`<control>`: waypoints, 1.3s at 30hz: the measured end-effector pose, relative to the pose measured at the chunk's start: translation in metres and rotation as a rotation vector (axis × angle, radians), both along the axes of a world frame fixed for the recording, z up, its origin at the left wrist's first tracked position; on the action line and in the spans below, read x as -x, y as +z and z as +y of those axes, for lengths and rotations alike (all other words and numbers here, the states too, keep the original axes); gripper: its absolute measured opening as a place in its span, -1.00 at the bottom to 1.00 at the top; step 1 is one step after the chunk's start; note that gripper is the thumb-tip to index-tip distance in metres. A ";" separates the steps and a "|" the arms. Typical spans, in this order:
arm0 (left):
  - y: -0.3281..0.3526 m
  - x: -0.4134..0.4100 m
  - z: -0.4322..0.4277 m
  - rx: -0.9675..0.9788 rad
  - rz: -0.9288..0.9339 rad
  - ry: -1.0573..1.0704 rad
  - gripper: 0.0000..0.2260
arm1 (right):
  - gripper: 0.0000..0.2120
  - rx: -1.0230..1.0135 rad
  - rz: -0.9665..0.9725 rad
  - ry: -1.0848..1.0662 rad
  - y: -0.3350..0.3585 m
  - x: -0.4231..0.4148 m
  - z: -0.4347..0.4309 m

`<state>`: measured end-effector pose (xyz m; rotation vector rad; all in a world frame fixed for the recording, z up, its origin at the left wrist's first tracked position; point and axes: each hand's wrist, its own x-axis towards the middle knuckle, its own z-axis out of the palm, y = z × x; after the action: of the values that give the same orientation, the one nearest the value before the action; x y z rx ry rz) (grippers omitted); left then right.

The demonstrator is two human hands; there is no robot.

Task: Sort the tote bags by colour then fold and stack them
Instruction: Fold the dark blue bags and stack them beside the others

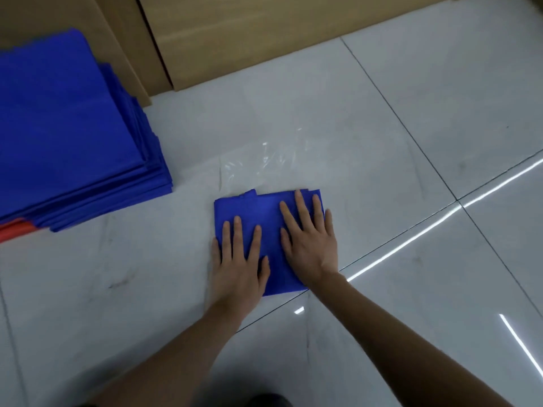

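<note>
Pale glossy floor tiles point(382, 142) serve as the work surface; cardboard boxes point(235, 33) are stood along the far side, at twelve o'clock.

A folded blue tote bag point(264, 212) is laid at frame centre. A clear plastic sheet point(264, 163) shows at its twelve o'clock edge; whether it runs under the bag cannot be told.

The left hand point(238, 259) is laid flat on the bag's seven o'clock corner, the right hand point(311, 245) on its three o'clock half. Fingers point(301, 212) of both are straight and spread, pressing down; nothing is gripped. Judged purpose: the fold is being flattened so the creases set and the packet stacks thin.

A stack of blue bags point(67, 136) is seen at ten o'clock, well apart, edges stepped. It is larger in outline than the pressed packet, so it is judged not yet folded. A red-orange piece point(14, 230) shows at its seven o'clock corner; whether it is a bag cannot be told.
</note>
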<state>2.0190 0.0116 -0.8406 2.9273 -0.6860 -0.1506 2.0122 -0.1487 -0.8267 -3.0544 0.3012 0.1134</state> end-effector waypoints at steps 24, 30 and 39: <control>0.114 -0.033 0.015 1.088 0.892 0.407 -0.63 | -0.29 -0.715 0.069 -0.191 0.037 0.009 0.009; 0.197 -0.050 0.059 1.336 0.861 0.407 -0.64 | -0.40 -1.528 -0.057 -0.661 0.128 -0.016 0.024; 0.266 -0.055 0.172 1.429 0.524 0.463 -0.71 | -0.64 -1.747 0.284 -0.227 0.239 -0.061 0.087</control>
<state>2.0741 0.1834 -0.5748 1.4794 0.0569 -0.2282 2.0734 -0.0620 -0.5874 -1.2639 0.2954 0.4717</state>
